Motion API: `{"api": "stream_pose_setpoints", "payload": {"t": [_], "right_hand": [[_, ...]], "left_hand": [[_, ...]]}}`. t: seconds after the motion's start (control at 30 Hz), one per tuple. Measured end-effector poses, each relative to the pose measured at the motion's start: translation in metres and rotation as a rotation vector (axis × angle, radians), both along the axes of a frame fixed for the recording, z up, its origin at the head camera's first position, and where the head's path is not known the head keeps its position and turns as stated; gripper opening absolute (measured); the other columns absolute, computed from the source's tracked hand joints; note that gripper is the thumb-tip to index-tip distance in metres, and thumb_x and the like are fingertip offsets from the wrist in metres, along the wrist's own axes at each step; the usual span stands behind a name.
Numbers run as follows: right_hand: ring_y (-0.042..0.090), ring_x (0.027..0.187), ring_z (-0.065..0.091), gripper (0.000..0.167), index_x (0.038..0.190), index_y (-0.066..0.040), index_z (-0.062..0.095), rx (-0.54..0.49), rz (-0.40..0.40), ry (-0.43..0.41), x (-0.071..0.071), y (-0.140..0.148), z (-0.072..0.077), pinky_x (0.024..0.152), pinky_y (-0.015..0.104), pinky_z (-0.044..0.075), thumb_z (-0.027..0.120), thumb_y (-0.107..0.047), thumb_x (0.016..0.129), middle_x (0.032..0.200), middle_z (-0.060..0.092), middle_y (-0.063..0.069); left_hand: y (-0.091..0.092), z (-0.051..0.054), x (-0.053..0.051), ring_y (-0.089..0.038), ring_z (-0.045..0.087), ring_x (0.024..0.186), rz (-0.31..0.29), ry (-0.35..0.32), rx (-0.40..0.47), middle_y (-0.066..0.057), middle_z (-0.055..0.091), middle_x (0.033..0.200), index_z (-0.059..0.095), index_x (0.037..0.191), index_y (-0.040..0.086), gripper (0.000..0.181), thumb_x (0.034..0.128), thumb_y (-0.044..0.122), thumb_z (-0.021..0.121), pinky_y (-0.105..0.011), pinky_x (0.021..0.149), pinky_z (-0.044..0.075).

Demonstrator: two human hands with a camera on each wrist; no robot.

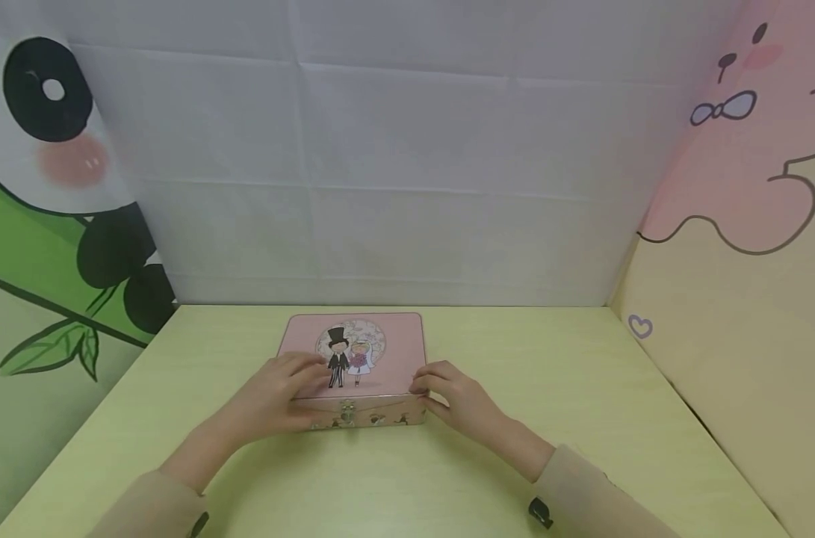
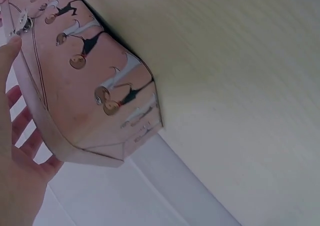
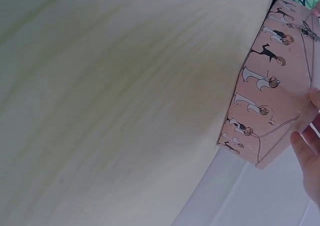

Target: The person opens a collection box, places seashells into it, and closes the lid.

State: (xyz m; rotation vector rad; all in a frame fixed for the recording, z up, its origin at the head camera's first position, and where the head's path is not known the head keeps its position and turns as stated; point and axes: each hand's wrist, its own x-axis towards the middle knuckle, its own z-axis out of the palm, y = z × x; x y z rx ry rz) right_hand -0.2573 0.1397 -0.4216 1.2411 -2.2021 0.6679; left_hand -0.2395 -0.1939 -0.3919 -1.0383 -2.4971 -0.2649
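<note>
A pink tin box with a cartoon bride and groom on its lid stands closed on the table. Small running couples decorate its front, where a metal clasp sits at the middle. My left hand is at the front left, its fingers over the lid and its thumb near the clasp, as the left wrist view also shows. At the front right corner, my right hand holds the lid edge between fingers and thumb. The right wrist view shows that thumb against the lid's rim.
The pale yellow table extends around the box. Behind it hangs a white cloth backdrop. Painted panels flank the table, a green one at left and a pink and yellow one at right.
</note>
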Motion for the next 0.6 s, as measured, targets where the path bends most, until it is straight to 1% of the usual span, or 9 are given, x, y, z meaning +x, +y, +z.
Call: {"api": "stream_pose_setpoints", "payload": {"t": [0.1,0.27,0.3,0.43,0.53,0.6], "right_hand": [[0.011,0.098,0.06,0.019,0.094,-0.012,0.069,0.002,-0.002,0.002,0.0,0.0,0.0,0.086,0.013,0.047,0.077,-0.008,0.077,0.104,0.063,0.001],[0.011,0.098,0.06,0.018,0.095,-0.012,0.069,0.002,-0.003,-0.002,0.0,0.001,0.0,0.086,0.014,0.048,0.076,-0.008,0.078,0.104,0.063,0.0],[0.011,0.098,0.06,0.019,0.095,-0.012,0.069,0.001,-0.002,-0.004,0.0,0.001,0.0,0.086,0.014,0.048,0.076,-0.008,0.078,0.104,0.063,0.0],[0.011,0.098,0.06,0.019,0.095,-0.012,0.069,0.002,-0.002,-0.005,0.0,0.001,-0.001,0.086,0.014,0.048,0.076,-0.009,0.078,0.105,0.063,0.0],[0.011,0.098,0.06,0.019,0.095,-0.013,0.069,0.004,-0.006,-0.003,0.0,0.001,-0.001,0.086,0.014,0.048,0.076,-0.009,0.079,0.105,0.063,0.0],[0.011,0.099,0.06,0.019,0.096,-0.013,0.069,0.004,-0.008,-0.005,0.001,0.001,0.0,0.086,0.014,0.048,0.076,-0.008,0.079,0.105,0.063,0.0]], "left_hand": [[0.014,0.0,-0.002,-0.033,0.051,0.117,0.007,-0.024,-0.031,-0.01,0.056,0.127,0.062,0.12,0.016,0.068,0.0631,0.046,0.083,-0.055,0.097,0.041],[0.034,-0.001,-0.003,-0.034,0.05,0.12,0.002,-0.026,-0.081,-0.008,0.055,0.129,0.06,0.122,0.019,0.069,0.0644,0.05,0.081,-0.056,0.096,0.041],[0.036,-0.002,-0.003,-0.034,0.049,0.121,0.009,-0.025,-0.096,-0.007,0.054,0.13,0.06,0.123,0.019,0.069,0.0649,0.051,0.081,-0.056,0.096,0.041],[0.042,-0.004,-0.002,-0.032,0.047,0.123,0.04,-0.034,-0.142,-0.005,0.053,0.132,0.059,0.123,0.02,0.067,0.0666,0.051,0.079,-0.055,0.098,0.039],[0.043,-0.005,-0.002,-0.031,0.046,0.123,0.054,-0.039,-0.154,-0.004,0.052,0.133,0.059,0.123,0.019,0.067,0.0673,0.051,0.079,-0.055,0.098,0.038],[0.044,-0.006,-0.002,-0.03,0.046,0.122,0.052,-0.035,-0.15,-0.004,0.053,0.132,0.059,0.122,0.019,0.066,0.0674,0.05,0.079,-0.055,0.097,0.038]]}}
